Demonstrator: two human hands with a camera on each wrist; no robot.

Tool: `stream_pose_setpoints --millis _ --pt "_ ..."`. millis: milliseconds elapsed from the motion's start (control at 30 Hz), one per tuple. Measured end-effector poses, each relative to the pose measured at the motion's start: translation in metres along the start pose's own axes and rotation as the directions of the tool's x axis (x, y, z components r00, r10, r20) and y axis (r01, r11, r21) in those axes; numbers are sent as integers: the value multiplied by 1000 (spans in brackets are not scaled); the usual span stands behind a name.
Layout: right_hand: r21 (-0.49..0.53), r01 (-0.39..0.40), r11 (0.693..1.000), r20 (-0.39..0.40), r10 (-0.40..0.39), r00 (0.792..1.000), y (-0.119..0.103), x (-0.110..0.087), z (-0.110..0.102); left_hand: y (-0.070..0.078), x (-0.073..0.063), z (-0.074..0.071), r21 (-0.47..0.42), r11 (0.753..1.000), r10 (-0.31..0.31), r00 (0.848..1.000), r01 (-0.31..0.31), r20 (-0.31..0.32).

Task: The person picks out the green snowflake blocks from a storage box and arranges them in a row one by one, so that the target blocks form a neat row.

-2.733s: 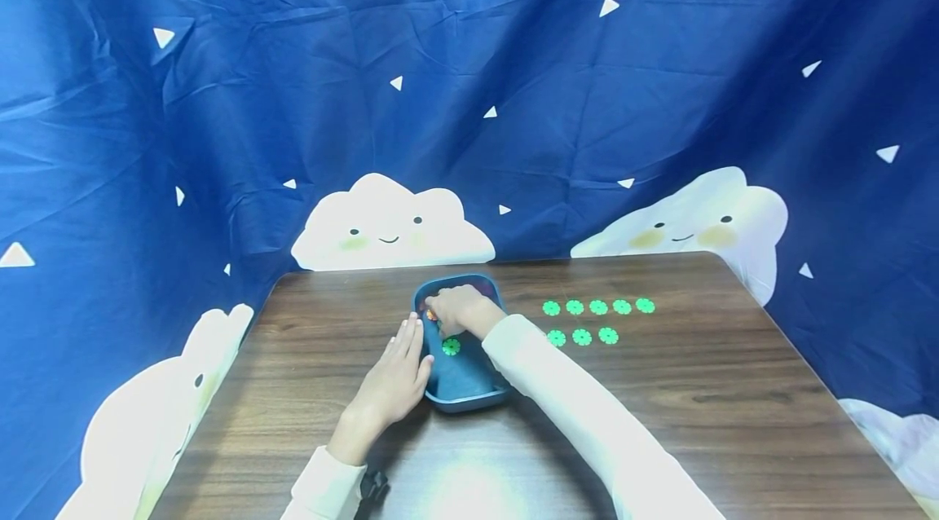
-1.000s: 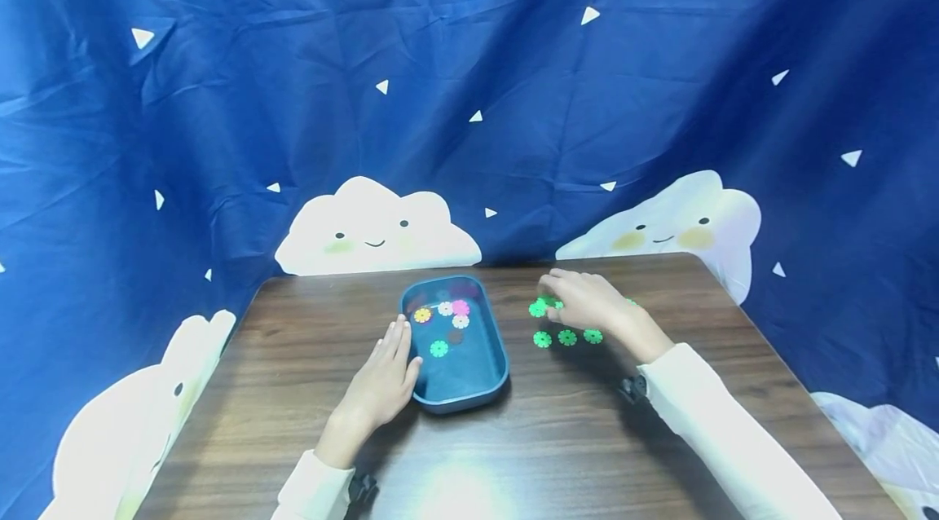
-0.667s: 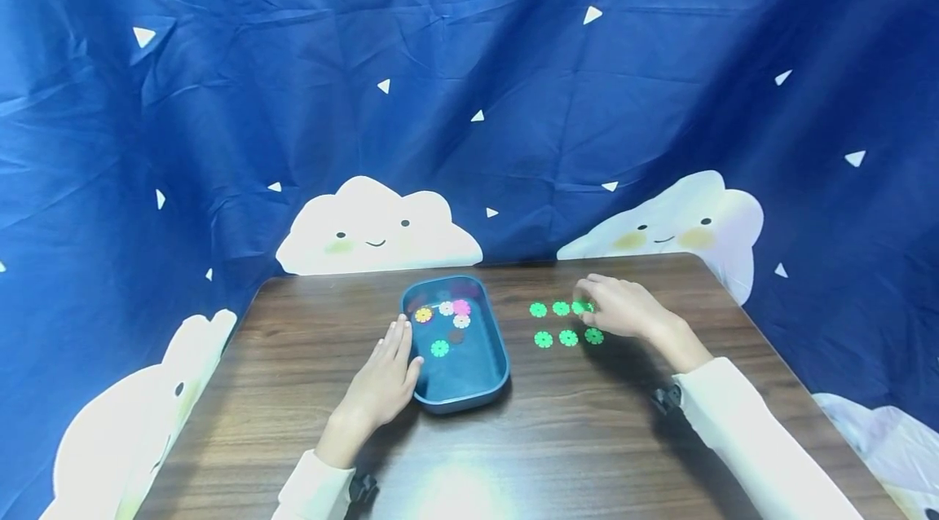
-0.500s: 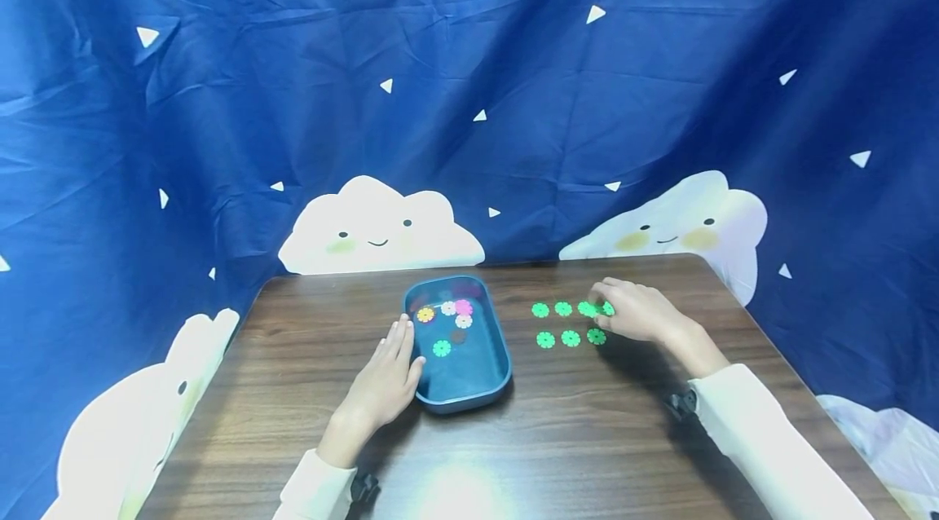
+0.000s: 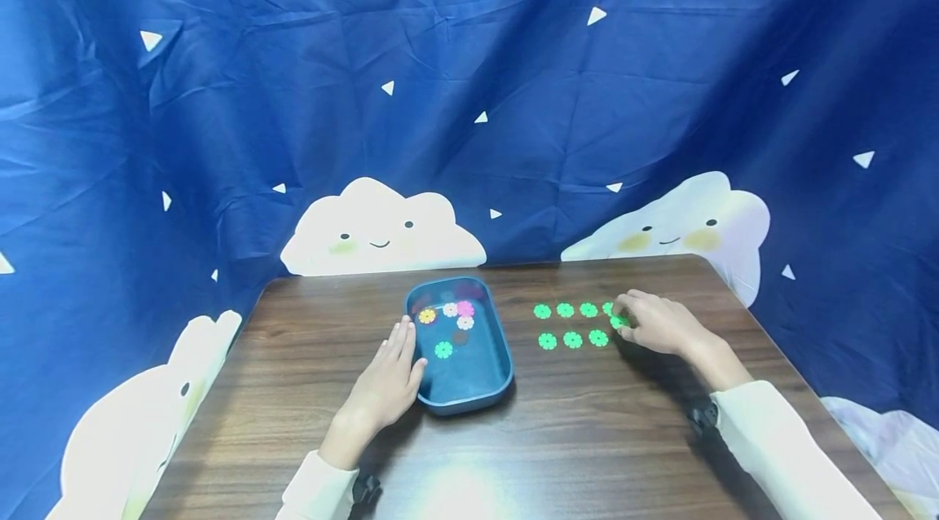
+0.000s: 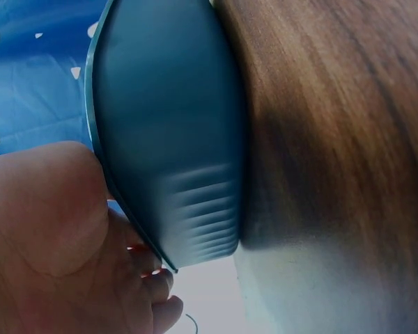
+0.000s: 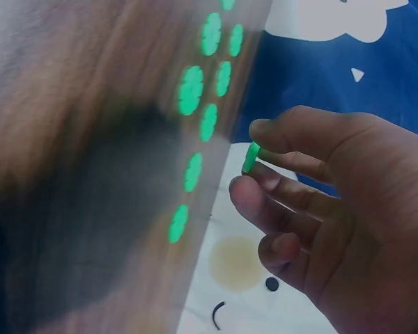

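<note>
My right hand (image 5: 660,324) hovers near the right end of two rows of green flower-shaped plastic discs. Between thumb and fingers it pinches another green disc (image 7: 251,158), tilted on edge in the right wrist view. Three discs make the front row (image 5: 573,340); several form the back row (image 5: 565,310), whose right end is partly hidden by the hand. My left hand (image 5: 383,380) rests with straight fingers along the left rim of a blue plastic bin (image 5: 506,361). In the left wrist view the fingers lie over the edge of that bin (image 6: 167,104).
Inside the bin lie a green disc (image 5: 443,350), an orange one (image 5: 427,316), a pink one (image 5: 465,308), white ones (image 5: 465,323) and a brown one (image 5: 460,337). The wooden table (image 5: 587,430) ends at a blue curtain (image 5: 513,96) printed with clouds.
My right hand came out of the bin with a green disc, crossed to the rows and slid rightward along the back row. The left hand stays at the bin's rim.
</note>
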State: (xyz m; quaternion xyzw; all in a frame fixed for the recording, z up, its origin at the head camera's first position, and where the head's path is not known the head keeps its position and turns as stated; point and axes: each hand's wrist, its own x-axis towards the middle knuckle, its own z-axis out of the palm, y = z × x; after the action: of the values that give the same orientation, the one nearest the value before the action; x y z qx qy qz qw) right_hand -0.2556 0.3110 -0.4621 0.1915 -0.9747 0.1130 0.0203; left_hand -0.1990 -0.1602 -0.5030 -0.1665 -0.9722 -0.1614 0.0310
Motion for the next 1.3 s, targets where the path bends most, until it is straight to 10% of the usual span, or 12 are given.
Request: stream_pose_setpoints --millis 1300 --pt "94 -77 993 34 74 997 27 -3 41 1 -1 -1 -25 1000 -9 1000 9 1"
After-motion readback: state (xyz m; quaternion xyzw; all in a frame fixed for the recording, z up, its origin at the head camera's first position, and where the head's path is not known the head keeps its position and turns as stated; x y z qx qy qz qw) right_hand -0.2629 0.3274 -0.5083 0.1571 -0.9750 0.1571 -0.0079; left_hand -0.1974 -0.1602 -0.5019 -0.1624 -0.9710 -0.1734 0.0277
